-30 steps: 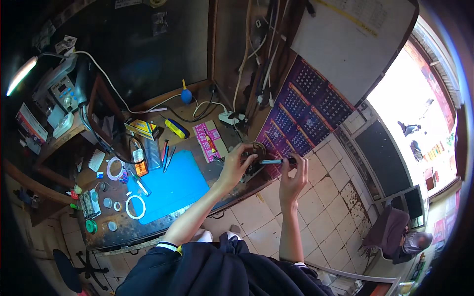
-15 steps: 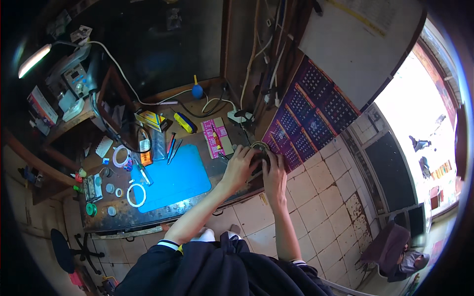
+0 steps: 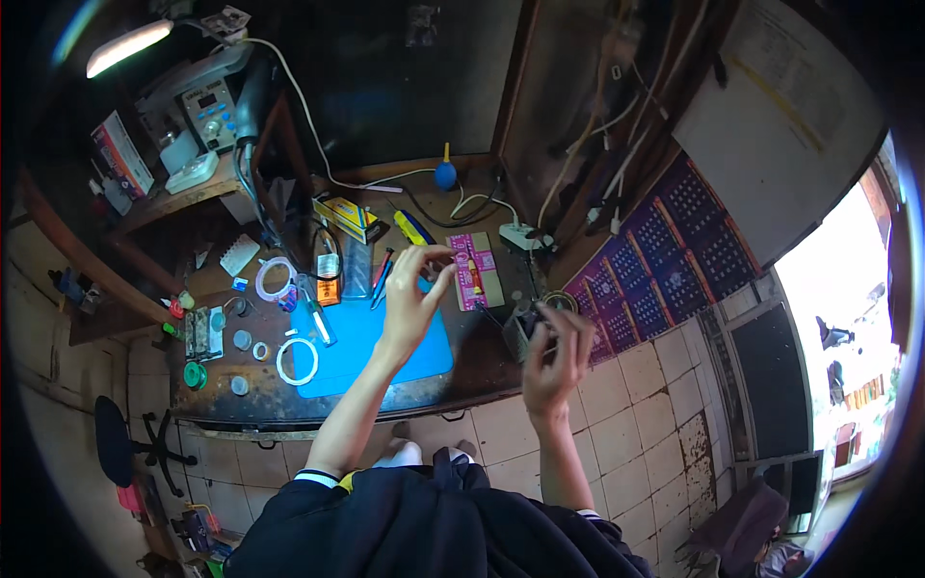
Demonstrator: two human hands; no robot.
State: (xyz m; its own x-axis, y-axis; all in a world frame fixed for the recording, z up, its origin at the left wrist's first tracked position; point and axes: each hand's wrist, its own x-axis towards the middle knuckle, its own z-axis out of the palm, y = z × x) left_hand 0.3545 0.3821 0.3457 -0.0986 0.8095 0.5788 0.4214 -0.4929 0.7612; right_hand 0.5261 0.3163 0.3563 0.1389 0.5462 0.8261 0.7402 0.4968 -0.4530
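Note:
My left hand (image 3: pixel 409 303) is raised over the right part of the blue mat (image 3: pixel 424 361). Its fingers are bent, the thumb stands apart from them, and no object shows between them. Just past its fingertips lies a pink printed card (image 3: pixel 489 258) with a small red-and-yellow tube (image 3: pixel 475 275) on it. My right hand (image 3: pixel 554 371) hovers at the desk's right end, fingers curved and apart, slightly blurred. Behind its thumb side stands a dark box-like holder (image 3: pixel 517 337), partly covered by the hand. A brass-coloured ring (image 3: pixel 559 301) shows beyond the fingers.
A yellow-and-black tool (image 3: pixel 412 228), a blue air blower (image 3: pixel 445 174) and a white power strip (image 3: pixel 525 237) lie farther back. Left are a white ring (image 3: pixel 297 360), several small jars and a green spool (image 3: pixel 195 375). A lamp (image 3: pixel 130 48) shines above a shelf with a control box (image 3: pixel 209 108).
Both hands were together at the dark holder. They have come apart: the left moved left over the mat, the right drew slightly right and nearer. The view has shifted too.

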